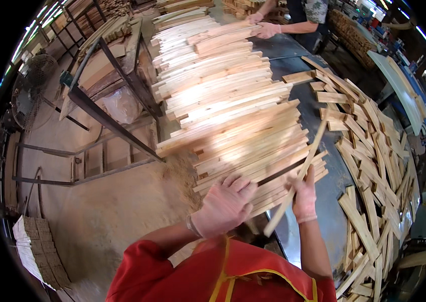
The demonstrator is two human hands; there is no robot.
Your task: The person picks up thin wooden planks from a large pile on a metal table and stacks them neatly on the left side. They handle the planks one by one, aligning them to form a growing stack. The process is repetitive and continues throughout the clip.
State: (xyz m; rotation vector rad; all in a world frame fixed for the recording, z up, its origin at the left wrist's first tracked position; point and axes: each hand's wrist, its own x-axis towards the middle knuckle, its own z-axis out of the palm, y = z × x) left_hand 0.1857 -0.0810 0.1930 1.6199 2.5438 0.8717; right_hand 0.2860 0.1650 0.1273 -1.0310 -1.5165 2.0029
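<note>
A long stack of pale wooden slats (223, 95) runs away from me across a dark metal table (323, 201). My left hand (223, 206), in a thin pale glove, rests flat on the near end of the stack with its fingers spread. My right hand (304, 196), also gloved, grips a single thin wooden slat (303, 171) that slants up and to the right above the stack's near corner.
Loose wood offcuts (374, 161) are heaped along the table's right side. Another person's gloved hands (263, 27) touch the stack's far end. A dark metal frame (107, 110), a fan (31, 85) and sawdust-covered floor (112, 211) lie to the left.
</note>
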